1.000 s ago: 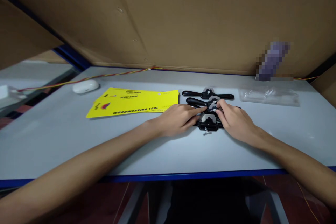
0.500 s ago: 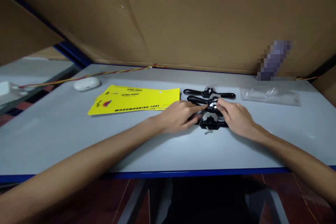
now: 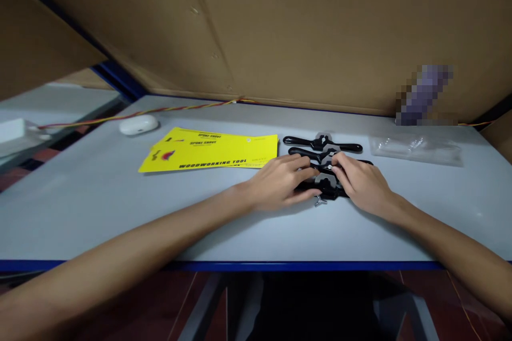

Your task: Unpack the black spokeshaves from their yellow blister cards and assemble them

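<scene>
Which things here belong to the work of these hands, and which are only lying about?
In the work:
black spokeshaves, some under left hand and right hand
winged screw by the nearest
yellow cards, probably (printed SPOKE SHAVE)

Seemingly lying about:
white case
red-yellow cable
clear plastic, use unclear

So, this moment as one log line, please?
left hand: at black tools | right hand: at black tools, grip unclear | yellow cards: left of tools | clear packaging: right of tools

On the front card [image 3: 236, 152], “SPOKE SHAVE” and, larger, “WOODWORKING TOOL” are printed in black, “SPOKE SHAVE” is repeated on the rear card [image 3: 188, 132], and the smaller print [image 3: 202, 146] and the lettering [image 3: 155, 155] beside the logo [image 3: 168, 155] cannot be read.
</scene>
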{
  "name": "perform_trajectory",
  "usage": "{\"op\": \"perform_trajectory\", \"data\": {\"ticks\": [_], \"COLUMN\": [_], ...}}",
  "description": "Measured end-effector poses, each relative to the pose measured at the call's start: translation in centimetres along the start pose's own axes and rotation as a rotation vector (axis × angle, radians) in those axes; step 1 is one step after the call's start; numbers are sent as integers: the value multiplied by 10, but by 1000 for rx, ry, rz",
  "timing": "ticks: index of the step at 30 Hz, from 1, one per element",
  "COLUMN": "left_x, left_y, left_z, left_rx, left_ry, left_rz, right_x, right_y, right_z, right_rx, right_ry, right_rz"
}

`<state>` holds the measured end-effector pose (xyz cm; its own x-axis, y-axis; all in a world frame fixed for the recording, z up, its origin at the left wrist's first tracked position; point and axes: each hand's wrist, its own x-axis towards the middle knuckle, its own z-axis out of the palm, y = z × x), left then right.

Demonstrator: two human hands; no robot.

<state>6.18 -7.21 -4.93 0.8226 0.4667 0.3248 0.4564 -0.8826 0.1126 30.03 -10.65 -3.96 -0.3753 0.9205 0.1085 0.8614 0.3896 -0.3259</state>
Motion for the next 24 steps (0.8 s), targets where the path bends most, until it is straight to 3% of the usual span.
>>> {"op": "perform_trajectory", "data": {"ticks": [6, 11, 16, 24], "left_x": [4, 3, 2, -4], "left_y": [9, 6, 1, -3], "left_z": [5, 5, 8, 13], "left_rx": [-383, -536, -338, -154], "left_ry": [17, 84, 218, 144], "left_rz": [-188, -317, -307, -159], "right_x": [1, 0, -2, -1], "right_y": [-2, -3, -3, -3], "right_z": [1, 0, 2, 1], "right_rx": [12, 27, 30, -19], "right_ry": [0, 1, 20, -23], "right_rz": [21, 75, 55, 68]}}
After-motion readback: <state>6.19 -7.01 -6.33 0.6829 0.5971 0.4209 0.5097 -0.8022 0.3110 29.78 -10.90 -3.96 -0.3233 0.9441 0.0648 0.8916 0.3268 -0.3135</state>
